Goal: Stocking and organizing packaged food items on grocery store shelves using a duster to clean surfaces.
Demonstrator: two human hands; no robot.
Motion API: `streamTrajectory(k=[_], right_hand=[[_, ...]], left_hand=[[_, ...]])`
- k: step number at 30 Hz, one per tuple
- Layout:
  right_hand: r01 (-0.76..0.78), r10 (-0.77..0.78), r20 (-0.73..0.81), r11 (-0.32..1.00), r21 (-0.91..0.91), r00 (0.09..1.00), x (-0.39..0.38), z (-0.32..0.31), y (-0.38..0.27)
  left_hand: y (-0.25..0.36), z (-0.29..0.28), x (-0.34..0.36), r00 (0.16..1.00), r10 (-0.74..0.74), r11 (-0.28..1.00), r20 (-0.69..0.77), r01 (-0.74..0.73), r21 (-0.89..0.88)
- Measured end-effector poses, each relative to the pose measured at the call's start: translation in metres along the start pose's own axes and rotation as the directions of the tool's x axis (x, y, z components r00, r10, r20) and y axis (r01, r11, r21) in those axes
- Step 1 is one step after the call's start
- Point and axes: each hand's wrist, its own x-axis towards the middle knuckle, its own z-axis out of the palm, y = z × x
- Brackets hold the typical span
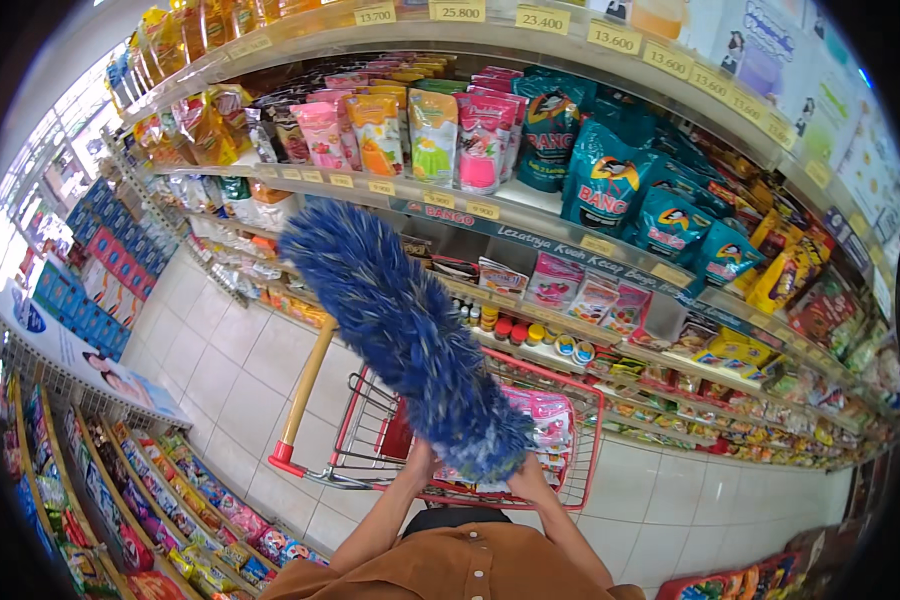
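Observation:
A long, shaggy blue duster [390, 320] slants across the middle of the view, its top near the shelf front. My right hand [525, 475] grips its lower end, the fingers partly covered by the fibres. My left hand [420, 465] is beside the lower left of the duster; its fingers are hidden behind it. Under both hands is a red-rimmed shopping cart [585, 430] with pink packages [550, 410] inside and a pale yellow handle bar [308, 392] at its left.
Ahead, curved-looking shelves [515, 200] hold colourful pouches [433, 135], teal packs [610, 175] and small jars [530, 335]. Snack racks [120, 500] line the lower left, stacked blue boxes [150, 250] stand farther left, another rack [750, 580] sits lower right. Tiled floor [225, 340] surrounds the cart.

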Motion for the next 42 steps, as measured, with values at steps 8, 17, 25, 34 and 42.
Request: streamTrajectory(k=[8,17,25,34,42], right_hand=[[0.15,-0.196,-0.314,0.975,-0.163,0.929,-0.031,-0.03,-0.044],[-0.129,-0.023,-0.483,0.952,-0.278,0.875,-0.137,-0.05,-0.006],[-0.203,-0.166,-0.441,0.712,-0.673,0.882,-0.164,-0.038,-0.049],[-0.299,-0.063,-0.491,0.723,-0.622,0.869,-0.168,-0.016,-0.048],[-0.41,0.063,-0.54,0.726,-0.553,0.839,-0.174,-0.006,-0.048]], left_hand=[[0.009,0.056,0.036,0.726,-0.253,0.503,0.639,0.663,-0.554],[0.124,0.054,0.038,0.705,0.173,0.41,0.688,0.583,-0.701],[0.182,0.059,0.049,0.967,0.091,0.674,0.236,0.115,-0.73],[0.184,0.047,0.065,0.949,0.101,0.657,0.3,0.163,-0.736],[0.182,0.036,0.072,0.94,-0.012,0.658,0.341,0.265,-0.705]])
